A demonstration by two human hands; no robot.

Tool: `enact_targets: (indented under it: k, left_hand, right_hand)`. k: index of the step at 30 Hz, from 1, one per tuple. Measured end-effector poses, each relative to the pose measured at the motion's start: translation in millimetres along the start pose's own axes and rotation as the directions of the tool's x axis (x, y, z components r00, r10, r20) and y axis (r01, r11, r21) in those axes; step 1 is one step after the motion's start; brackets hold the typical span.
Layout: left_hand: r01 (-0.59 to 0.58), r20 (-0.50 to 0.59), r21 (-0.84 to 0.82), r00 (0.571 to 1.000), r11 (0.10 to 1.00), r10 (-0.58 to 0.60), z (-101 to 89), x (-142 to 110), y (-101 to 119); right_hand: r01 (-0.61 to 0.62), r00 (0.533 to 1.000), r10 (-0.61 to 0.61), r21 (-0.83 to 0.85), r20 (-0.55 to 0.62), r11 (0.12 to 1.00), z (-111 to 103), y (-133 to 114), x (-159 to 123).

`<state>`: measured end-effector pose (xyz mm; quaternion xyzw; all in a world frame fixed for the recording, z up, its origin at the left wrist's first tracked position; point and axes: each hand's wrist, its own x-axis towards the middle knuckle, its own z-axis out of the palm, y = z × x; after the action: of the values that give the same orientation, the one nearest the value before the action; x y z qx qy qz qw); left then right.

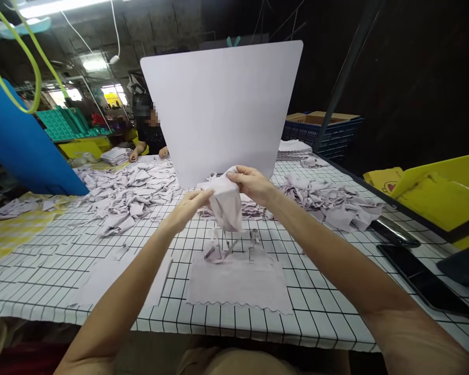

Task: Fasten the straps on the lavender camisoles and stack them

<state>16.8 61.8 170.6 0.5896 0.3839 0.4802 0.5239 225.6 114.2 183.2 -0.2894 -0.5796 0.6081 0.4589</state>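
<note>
Both hands hold up a pale pinkish-grey piece of cloth (227, 205) above the middle of the table, and its lower part hangs loose. My left hand (189, 208) pinches the cloth's left edge between thumb and fingers. Closed on the upper right corner is my right hand (252, 183). Below them, a flat fabric piece (238, 284) with a wavy front edge lies on the grid-patterned tablecloth, with small clips and narrow strips at its back edge. Another flat pale piece (97, 281) lies to the left, partly hidden by my left forearm.
A large white board (222, 109) stands upright behind my hands. Heaps of fabric pieces lie left (133, 192) and right (332, 200). A black phone (424, 278) rests at the right edge, near a dark shiny object (394, 232). Another person (150, 135) sits across the table.
</note>
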Motion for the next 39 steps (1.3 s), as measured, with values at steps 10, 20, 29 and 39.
enact_targets:
  k: [10, 20, 29, 39]
  left_hand:
    - [-0.083, 0.301, -0.074, 0.948, 0.994, 0.102, 1.2, 38.8, 34.8]
    - [-0.1, 0.211, 0.11, 0.975, 0.989, 0.075, -31.9, 22.4, 72.3]
    - [-0.124, 0.201, 0.289, 0.977, 0.949, 0.066, -56.9, 26.0, 106.9]
    - [-0.123, 0.315, -0.012, 0.941, 0.992, 0.12, 21.8, 45.7, 79.3]
  right_hand:
    - [0.088, 0.914, 0.095, -0.42, 0.395, 0.903, 14.3, -91.1, 10.8]
    - [0.059, 0.989, 0.032, -0.59, 0.143, 0.805, -45.9, -151.3, -31.9]
    - [0.221, 0.975, -0.195, -0.379, 0.105, 0.899, -47.8, -146.6, -49.1]
    - [0.062, 0.978, 0.042, -0.478, 0.203, 0.876, -17.5, -117.5, -26.5]
